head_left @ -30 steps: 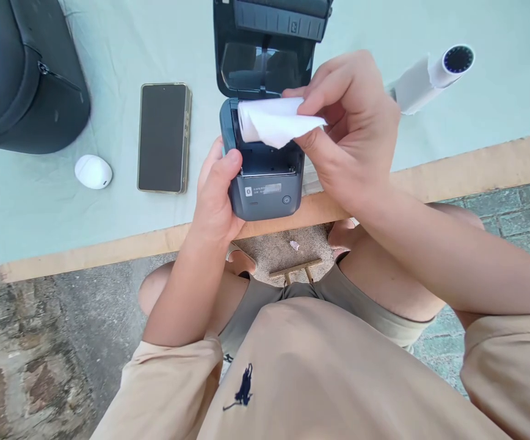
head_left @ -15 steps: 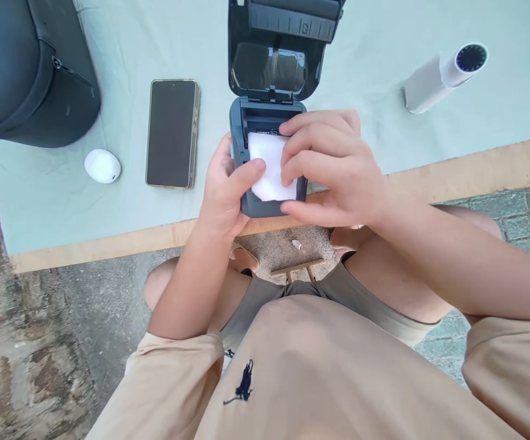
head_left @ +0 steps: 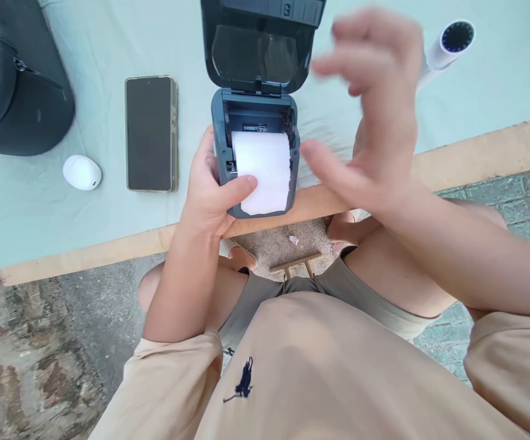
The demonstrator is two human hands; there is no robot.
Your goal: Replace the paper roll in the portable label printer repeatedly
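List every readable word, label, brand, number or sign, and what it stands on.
None reads clearly.
Label inside the printer: characters and an icon, too small to read surely.
Sign on the lid: too small.
Mark on the shirt: no legible letters.
Paper: none visible.

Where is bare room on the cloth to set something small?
Free: right of the white cylinder, and beyond the phone, between the black case and the open lid. Crowded: around the printer, between the left hand and right hand.

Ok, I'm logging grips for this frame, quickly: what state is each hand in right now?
Left hand: closed on the printer and its white paper.
Right hand: open, motion-blurred, nothing visible in it.
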